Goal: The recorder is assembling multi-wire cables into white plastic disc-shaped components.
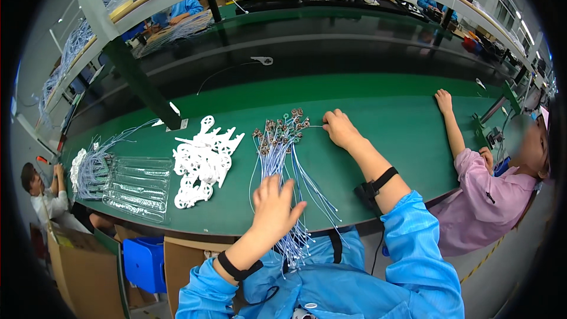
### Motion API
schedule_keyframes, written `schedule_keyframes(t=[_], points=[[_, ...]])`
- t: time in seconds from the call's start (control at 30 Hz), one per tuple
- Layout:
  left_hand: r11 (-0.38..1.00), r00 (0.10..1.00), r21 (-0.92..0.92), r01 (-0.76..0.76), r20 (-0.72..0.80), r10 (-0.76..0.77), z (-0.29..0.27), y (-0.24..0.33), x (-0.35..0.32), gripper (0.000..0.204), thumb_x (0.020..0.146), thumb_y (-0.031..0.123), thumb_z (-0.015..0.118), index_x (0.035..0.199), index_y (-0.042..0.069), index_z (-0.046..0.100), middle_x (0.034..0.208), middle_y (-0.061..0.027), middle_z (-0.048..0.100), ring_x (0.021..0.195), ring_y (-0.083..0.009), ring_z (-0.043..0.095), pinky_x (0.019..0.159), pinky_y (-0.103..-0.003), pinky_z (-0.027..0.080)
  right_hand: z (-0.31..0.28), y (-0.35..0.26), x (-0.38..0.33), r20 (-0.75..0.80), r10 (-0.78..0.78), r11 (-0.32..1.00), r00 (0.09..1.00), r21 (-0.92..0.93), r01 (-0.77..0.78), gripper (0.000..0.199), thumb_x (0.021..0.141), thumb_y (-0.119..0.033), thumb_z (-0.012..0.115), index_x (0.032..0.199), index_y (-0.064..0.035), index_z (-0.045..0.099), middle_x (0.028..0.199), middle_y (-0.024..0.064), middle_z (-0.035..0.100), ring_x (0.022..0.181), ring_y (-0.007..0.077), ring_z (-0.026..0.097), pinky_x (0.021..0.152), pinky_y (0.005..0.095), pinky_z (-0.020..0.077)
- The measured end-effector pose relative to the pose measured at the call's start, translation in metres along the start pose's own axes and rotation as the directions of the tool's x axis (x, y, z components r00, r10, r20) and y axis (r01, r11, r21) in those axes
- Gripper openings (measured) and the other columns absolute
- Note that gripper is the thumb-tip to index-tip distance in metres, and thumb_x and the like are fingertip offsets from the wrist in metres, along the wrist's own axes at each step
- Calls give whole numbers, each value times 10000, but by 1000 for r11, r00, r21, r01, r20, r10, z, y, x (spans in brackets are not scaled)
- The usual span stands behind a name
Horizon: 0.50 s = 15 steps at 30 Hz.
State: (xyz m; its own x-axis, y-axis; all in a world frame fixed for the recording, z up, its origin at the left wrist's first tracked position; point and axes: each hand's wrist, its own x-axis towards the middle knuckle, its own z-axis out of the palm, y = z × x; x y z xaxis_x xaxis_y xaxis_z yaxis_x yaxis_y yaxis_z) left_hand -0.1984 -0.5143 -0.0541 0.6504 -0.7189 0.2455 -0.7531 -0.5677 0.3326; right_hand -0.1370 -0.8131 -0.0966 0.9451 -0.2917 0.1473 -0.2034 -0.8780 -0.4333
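A bundle of thin pale-blue and white wires (273,162) lies on the green bench in front of me. Small brown round parts (273,134) cluster at its far end, while the near ends hang over the bench edge toward my lap. My left hand (273,210) rests over the middle of the bundle, fingers spread and thumb apart. To the right of the brown parts, my right hand (341,129) is closed in a pinch on a thin wire that runs left to the cluster. Its fingertips partly hide the wire's end. Left of the bundle is a heap of white plastic parts (204,162).
A clear plastic tray (139,189) and another wire bundle (94,171) lie farther left. A green post (142,85) stands behind them. On the dark belt sits a white part with a wire (263,60). A co-worker in pink (481,201) sits at right, beside a green bench tool (487,133).
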Motion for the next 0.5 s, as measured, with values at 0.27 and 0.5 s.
schedule_keyframes(t=[0.27, 0.5], points=[[973, 967, -36, -228, 108, 231, 45, 34, 14, 538, 864, 448, 572, 1274, 107, 500, 1348, -155, 421, 1293, -370, 340, 987, -592, 309, -94, -19, -60, -342, -189, 942, 921, 201, 268, 111, 831, -33, 608, 937, -14, 577, 947, 150, 507, 858, 291, 550, 769, 357, 475], [959, 958, 9, -283, 49, 282, 44, 37, 1, 412, 862, 373, 600, 1152, 81, 578, 1263, -141, 488, 1283, -342, 367, 996, -573, 299, -215, -80, -82, -860, -164, 822, 482, 151, 549, 118, 797, -1, 662, 898, -25, 606, 923, 63, 514, 754, 129, 546, 653, 239, 465]])
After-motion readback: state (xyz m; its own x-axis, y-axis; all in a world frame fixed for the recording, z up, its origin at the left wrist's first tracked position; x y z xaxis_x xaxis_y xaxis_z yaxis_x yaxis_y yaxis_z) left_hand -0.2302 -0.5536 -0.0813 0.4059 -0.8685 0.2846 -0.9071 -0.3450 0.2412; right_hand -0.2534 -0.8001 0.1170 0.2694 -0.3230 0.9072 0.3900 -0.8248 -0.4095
